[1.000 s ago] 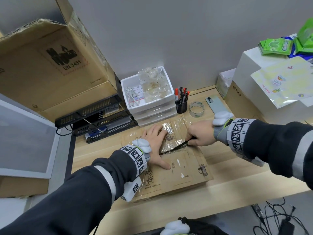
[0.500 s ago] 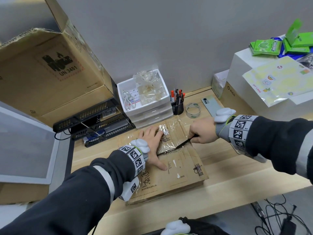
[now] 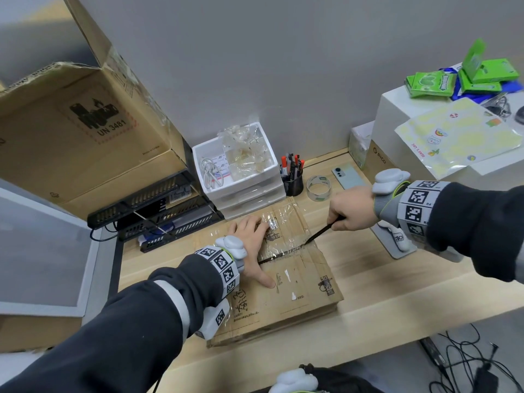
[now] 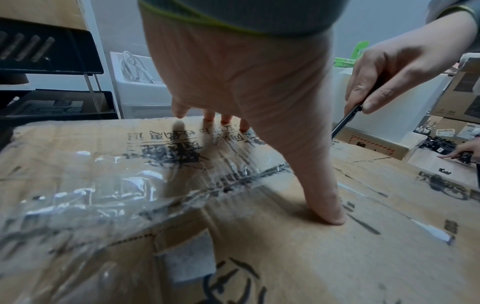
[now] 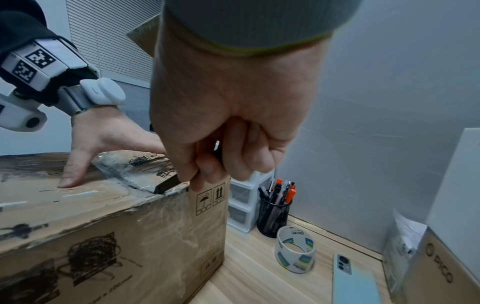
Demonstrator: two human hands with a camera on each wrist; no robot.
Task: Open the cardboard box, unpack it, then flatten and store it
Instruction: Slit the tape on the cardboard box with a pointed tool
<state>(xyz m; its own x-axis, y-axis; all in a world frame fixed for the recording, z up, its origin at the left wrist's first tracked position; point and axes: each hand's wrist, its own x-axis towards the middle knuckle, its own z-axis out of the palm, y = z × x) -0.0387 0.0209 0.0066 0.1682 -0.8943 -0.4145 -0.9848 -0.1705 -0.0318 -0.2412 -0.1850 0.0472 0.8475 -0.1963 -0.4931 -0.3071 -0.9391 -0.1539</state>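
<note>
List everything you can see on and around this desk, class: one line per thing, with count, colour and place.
taped brown cardboard box: one, desk centre
slim black cutter: one, tip in the box's top seam at its right edge
white plastic drawer unit: one, behind box
black mesh pen cup: one, right of drawers
clear tape roll: one, beside cup
pale green phone: one, right of roll
large open brown carton: one, far left
green packets: several, on white box, right
left hand: flat on box top
right hand: fingers grip cutter

Brown cardboard box (image 3: 300, 293) with black print, black blade (image 3: 317, 235), green packets (image 3: 429, 85)
</note>
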